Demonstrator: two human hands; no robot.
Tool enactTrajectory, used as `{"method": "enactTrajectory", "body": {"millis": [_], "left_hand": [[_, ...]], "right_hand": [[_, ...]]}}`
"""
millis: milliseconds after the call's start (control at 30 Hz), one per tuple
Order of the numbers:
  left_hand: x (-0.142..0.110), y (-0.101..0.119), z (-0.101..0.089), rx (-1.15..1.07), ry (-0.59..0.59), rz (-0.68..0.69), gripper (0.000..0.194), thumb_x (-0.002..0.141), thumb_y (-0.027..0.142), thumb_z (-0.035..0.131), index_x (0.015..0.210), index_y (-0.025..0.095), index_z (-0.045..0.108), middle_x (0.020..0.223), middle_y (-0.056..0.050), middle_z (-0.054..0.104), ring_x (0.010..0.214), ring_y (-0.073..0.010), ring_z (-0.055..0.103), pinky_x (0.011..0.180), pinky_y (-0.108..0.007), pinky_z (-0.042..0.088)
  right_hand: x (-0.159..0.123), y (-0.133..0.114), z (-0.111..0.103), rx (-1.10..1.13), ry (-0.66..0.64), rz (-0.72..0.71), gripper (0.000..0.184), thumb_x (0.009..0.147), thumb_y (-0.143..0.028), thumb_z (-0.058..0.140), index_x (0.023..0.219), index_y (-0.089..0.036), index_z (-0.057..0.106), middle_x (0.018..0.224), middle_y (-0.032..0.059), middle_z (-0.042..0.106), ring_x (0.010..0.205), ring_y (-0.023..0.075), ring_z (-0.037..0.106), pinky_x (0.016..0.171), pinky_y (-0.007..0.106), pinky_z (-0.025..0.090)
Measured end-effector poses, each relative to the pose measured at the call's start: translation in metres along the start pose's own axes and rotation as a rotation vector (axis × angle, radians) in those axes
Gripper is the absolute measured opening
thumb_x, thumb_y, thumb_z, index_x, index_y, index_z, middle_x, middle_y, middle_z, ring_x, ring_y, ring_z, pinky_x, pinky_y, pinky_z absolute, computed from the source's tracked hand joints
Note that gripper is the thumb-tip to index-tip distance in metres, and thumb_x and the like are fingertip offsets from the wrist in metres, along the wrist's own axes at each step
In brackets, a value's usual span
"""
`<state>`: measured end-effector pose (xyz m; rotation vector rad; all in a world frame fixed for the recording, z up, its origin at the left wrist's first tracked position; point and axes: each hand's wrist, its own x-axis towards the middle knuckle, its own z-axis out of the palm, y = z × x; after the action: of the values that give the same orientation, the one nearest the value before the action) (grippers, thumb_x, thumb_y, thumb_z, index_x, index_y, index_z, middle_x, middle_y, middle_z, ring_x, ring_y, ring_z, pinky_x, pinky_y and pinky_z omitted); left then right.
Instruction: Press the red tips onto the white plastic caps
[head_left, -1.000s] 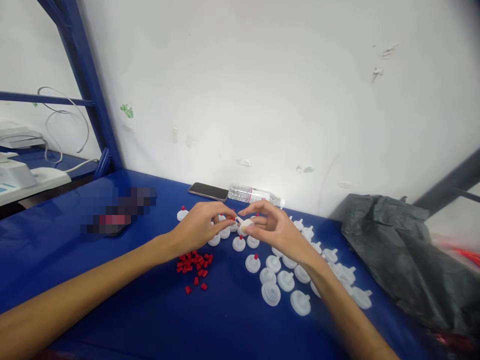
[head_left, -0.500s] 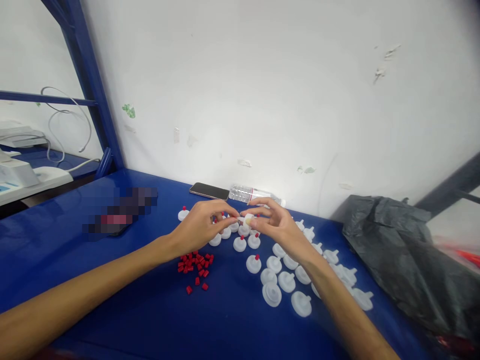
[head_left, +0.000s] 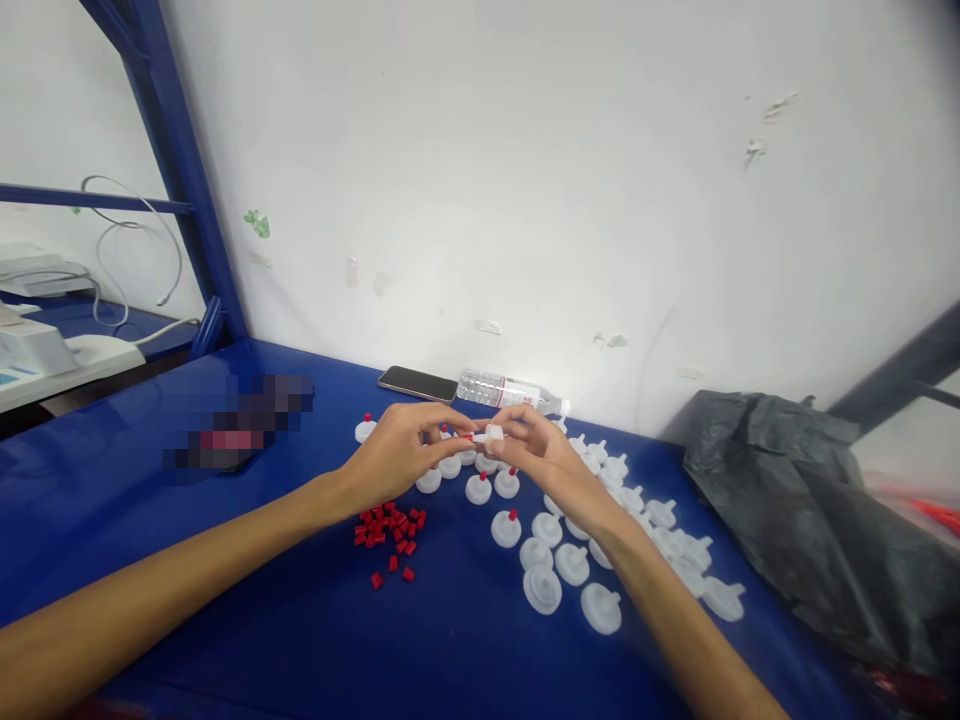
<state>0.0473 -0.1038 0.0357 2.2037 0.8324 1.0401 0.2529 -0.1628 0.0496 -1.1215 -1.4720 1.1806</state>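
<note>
Between thumb and fingers, my right hand [head_left: 553,465] grips a white plastic spouted cap [head_left: 494,437], held sideways with its thin spout pointing left. My left hand [head_left: 401,452] pinches a small red cap [head_left: 469,437] at the tip of that spout. How far the red cap sits over the spout, I cannot tell. Below my left wrist lies a pile of loose red caps [head_left: 388,525]. Several white spouted pieces with red tips [head_left: 478,489] stand under and around my hands. More white pieces without red tips [head_left: 573,565] spread out beneath my right forearm.
A phone [head_left: 418,383] and a clear plastic bottle [head_left: 514,391] lie along the wall. On the right rests a crumpled black plastic bag [head_left: 772,480]. A blurred-out dark object [head_left: 247,425] is on the blue table [head_left: 315,640] at left, near a blue metal frame [head_left: 176,150].
My right hand has drawn its raised fingers in around the white piece, whose spout now points more plainly left. The red cap in my left fingertips has come into sight.
</note>
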Motion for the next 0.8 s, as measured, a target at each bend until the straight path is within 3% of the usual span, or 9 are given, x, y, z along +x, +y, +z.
{"method": "enactTrajectory", "body": {"millis": [167, 267, 400, 800], "left_hand": [[0.001, -0.007, 0.002, 0.143, 0.026, 0.054, 0.017, 0.093, 0.033, 0.068, 0.100, 0.020, 0.077, 0.086, -0.001, 0.076, 0.063, -0.0115, 0.059, 0.058, -0.023, 0.043], [0.001, -0.015, 0.002, 0.246, -0.034, 0.136, 0.022, 0.099, 0.035, 0.059, 0.100, 0.020, 0.075, 0.086, -0.002, 0.075, 0.070, -0.0142, 0.063, 0.065, -0.025, 0.044], [-0.002, -0.018, 0.002, 0.292, -0.102, 0.243, 0.027, 0.104, 0.030, 0.047, 0.094, 0.018, 0.069, 0.082, -0.002, 0.069, 0.073, -0.0151, 0.060, 0.070, -0.027, 0.043], [-0.003, -0.008, 0.002, 0.187, -0.138, 0.210, 0.032, 0.103, 0.026, 0.043, 0.075, 0.018, 0.057, 0.068, 0.003, 0.057, 0.062, -0.0125, 0.049, 0.061, -0.026, 0.035]], "right_hand": [[0.003, 0.003, 0.004, -0.092, 0.087, -0.043, 0.035, 0.080, -0.042, 0.078, 0.107, -0.026, 0.063, 0.112, 0.0029, 0.071, 0.094, 0.0177, 0.072, 0.085, 0.035, 0.059], [0.004, 0.007, 0.004, -0.081, 0.092, -0.084, 0.037, 0.078, -0.041, 0.080, 0.109, -0.026, 0.066, 0.116, 0.0049, 0.073, 0.094, 0.0183, 0.073, 0.084, 0.037, 0.060], [0.003, 0.009, 0.003, -0.098, 0.097, -0.131, 0.034, 0.075, -0.040, 0.084, 0.102, -0.024, 0.071, 0.105, 0.0063, 0.078, 0.098, 0.0215, 0.075, 0.088, 0.039, 0.061], [-0.003, 0.003, 0.005, -0.235, 0.098, -0.239, 0.029, 0.075, -0.038, 0.084, 0.097, -0.024, 0.072, 0.111, 0.0043, 0.080, 0.099, 0.0227, 0.077, 0.095, 0.040, 0.062]]}}
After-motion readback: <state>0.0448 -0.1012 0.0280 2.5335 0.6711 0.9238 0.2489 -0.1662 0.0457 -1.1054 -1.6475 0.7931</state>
